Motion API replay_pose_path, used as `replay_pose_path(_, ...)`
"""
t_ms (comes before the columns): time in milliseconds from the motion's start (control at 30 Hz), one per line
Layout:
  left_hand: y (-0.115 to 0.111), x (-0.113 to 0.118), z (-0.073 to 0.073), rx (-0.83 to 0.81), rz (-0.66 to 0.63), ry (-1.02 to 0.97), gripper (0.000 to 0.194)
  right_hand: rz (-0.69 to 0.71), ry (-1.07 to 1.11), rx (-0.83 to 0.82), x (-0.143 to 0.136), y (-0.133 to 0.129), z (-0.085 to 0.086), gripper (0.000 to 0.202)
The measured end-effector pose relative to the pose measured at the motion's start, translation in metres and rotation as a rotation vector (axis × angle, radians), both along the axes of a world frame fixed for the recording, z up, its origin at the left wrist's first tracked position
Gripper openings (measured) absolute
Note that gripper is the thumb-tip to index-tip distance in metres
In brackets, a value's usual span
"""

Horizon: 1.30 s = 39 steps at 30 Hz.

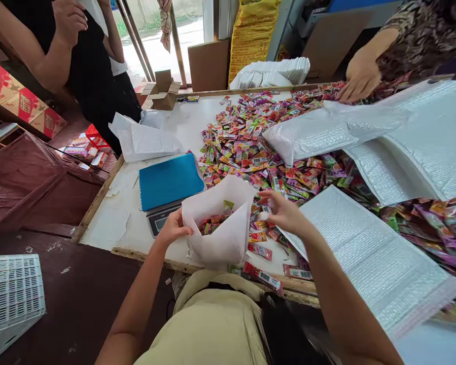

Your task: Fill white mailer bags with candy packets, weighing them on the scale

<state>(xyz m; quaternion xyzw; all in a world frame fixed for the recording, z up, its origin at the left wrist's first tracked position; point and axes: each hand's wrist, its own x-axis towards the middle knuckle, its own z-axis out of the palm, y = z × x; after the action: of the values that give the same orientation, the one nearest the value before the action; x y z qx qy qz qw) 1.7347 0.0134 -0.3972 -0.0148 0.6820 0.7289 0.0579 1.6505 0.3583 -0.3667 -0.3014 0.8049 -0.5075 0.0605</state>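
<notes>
A white padded bag (222, 246) stands open at the table's near edge, with small colourful packets inside it. My left hand (174, 228) grips the bag's left rim, thumb on the inner side. On the right, my right hand (284, 213) is beside the bag's rim, above the packets, its thumb and fingers curved but apart; nothing clear shows between them. Many small wrapped packets (246, 132) are heaped behind and to the right of the bag. Just left of the bag is a scale (155, 223) with a blue top (170, 182).
Silvery padded bags (349, 248) lie on the right, more (147, 139) at the back left. Another person's hand (360, 76) rests on the heap at the far right. A person in black (94, 76) stands at the left. A white basket (14, 289) is on the floor.
</notes>
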Motion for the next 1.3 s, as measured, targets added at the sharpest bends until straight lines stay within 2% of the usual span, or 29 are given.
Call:
replay_pose_path(67, -0.003, -0.005, 0.003, -0.084, -0.036, -0.045, 0.071, -0.025, -0.075, -0.021, 0.004, -0.027, -0.019, 0.079)
replay_pose_path(133, -0.006, -0.009, 0.004, -0.183, -0.023, -0.087, 0.057, -0.069, -0.14, 0.001, 0.003, -0.047, -0.036, 0.067)
replay_pose_path(200, -0.01, -0.012, 0.004, -0.246, 0.063, -0.087, 0.048, -0.106, -0.244, -0.01, -0.003, -0.053, -0.05, 0.051)
replay_pose_path(300, -0.015, -0.016, 0.002, -0.279, 0.149, -0.04, 0.041, -0.066, -0.452, -0.17, -0.016, -0.036, -0.064, 0.047)
replay_pose_path(367, -0.016, -0.02, 0.0, -0.284, 0.098, -0.006, 0.038, -0.019, -0.523, -0.26, -0.022, -0.021, -0.068, 0.045)
replay_pose_path(433, -0.016, -0.023, -0.001, -0.285, 0.035, 0.07, 0.034, 0.035, -0.499, -0.278, -0.025, -0.012, -0.069, 0.039)
replay_pose_path(533, -0.016, -0.027, -0.005, -0.266, -0.057, 0.216, 0.027, 0.151, -0.356, -0.193, -0.03, -0.005, -0.07, 0.029)
replay_pose_path(600, -0.019, -0.028, -0.009, -0.242, -0.11, 0.245, 0.028, 0.226, -0.254, -0.001, -0.035, 0.001, -0.071, 0.028)
replay_pose_path(667, -0.024, -0.027, -0.013, -0.233, -0.118, 0.226, 0.035, 0.256, -0.195, 0.223, -0.041, 0.012, -0.07, 0.028)
replay_pose_path(733, -0.028, -0.025, -0.015, -0.251, -0.101, 0.209, 0.038, 0.221, -0.146, 0.44, -0.048, 0.024, -0.062, 0.027)
replay_pose_path(833, -0.027, -0.023, -0.014, -0.305, -0.113, 0.189, 0.039, 0.07, 0.034, 0.548, -0.055, 0.026, -0.032, 0.028)
replay_pose_path(933, -0.02, -0.026, -0.008, -0.356, -0.172, 0.192, 0.043, 0.042, 0.237, 0.46, -0.05, -0.011, 0.005, 0.026)
replay_pose_path(1000, -0.016, -0.028, 0.0, -0.4, -0.213, 0.196, 0.047, 0.17, 0.283, 0.506, -0.04, -0.052, 0.02, 0.036)
replay_pose_path(1067, -0.016, -0.028, 0.013, -0.47, -0.269, 0.178, 0.047, 0.339, 0.29, 0.609, -0.029, -0.091, 0.021, 0.026)
replay_pose_path(1133, -0.02, -0.025, 0.03, -0.525, -0.384, 0.123, 0.04, 0.444, 0.298, 0.666, -0.019, -0.113, 0.014, 0.014)
replay_pose_path(1233, -0.023, -0.017, 0.048, -0.486, -0.623, 0.024, 0.029, 0.472, 0.313, 0.675, -0.012, -0.108, 0.001, 0.016)
replay_pose_path(1267, -0.021, -0.013, 0.049, -0.488, -0.645, 0.015, 0.029, 0.467, 0.319, 0.679, -0.013, -0.098, -0.002, 0.018)
replay_pose_path(1300, -0.017, -0.01, 0.046, -0.52, -0.615, 0.021, 0.029, 0.463, 0.309, 0.699, -0.015, -0.085, -0.006, 0.018)
